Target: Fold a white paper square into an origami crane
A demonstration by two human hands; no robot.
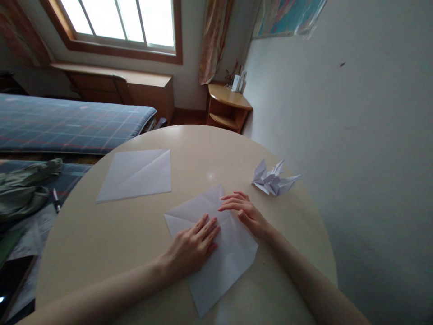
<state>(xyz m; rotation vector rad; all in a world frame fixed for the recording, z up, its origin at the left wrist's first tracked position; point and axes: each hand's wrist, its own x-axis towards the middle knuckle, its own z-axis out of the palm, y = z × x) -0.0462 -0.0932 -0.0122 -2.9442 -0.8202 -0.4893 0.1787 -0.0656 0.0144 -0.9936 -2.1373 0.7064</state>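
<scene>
A creased white sheet of paper (226,266) lies turned at an angle on the round cream table (128,243), one corner pointing toward the far side. My left hand (192,246) rests flat on the sheet's middle-left part, fingers stretched out and holding nothing. Over the sheet's upper right part is my right hand (245,212), its fingers spread and slightly bent, with nothing between them. Whether its fingertips touch the paper is hard to tell. Part of the sheet is hidden under both hands.
Another white paper stack (142,174) with a diagonal crease lies at the table's left back. Folded paper figures (274,178) stand at the right, near the wall (379,158). A bed (67,124) is beyond the table's left edge, and a corner shelf (230,97) stands behind.
</scene>
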